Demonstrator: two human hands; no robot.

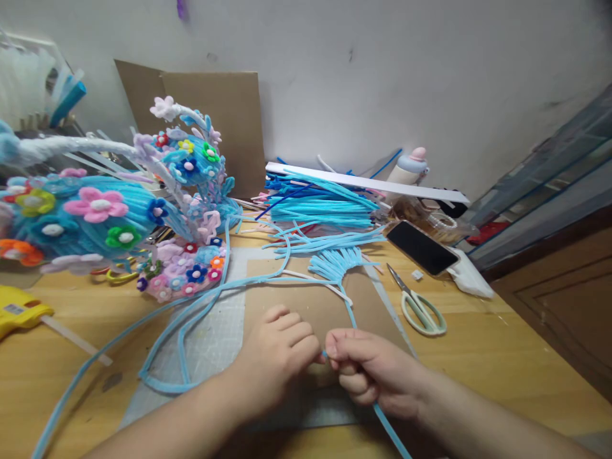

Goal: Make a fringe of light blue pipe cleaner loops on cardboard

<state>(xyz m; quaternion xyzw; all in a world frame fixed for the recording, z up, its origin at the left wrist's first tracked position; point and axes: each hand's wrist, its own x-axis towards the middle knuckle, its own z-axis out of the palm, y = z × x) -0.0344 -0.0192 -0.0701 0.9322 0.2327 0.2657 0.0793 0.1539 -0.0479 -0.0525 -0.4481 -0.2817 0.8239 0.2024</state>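
A light-blue pipe cleaner (389, 430) runs up through my closed right hand (370, 366). Above the knuckles it carries on to a fan of looped light-blue pipe cleaners (335, 262). My left hand (282, 341) is closed too, its fingertips almost touching the right thumb, and a short bit of blue shows between the two hands. What lies inside the left fingers is mostly hidden. Both hands are over a brown cardboard sheet (272, 299) on a grey cutting mat (215, 347). Long light-blue strands (162, 312) loop across the mat to the left.
Flower-covered blue pipe-cleaner pieces (102, 213) stand at the left, near a yellow glue gun (21, 312). Stacked blue pipe cleaners (320, 207) lie at the back. Scissors (421, 312), a phone (421, 247) and a bottle (408, 167) are on the right.
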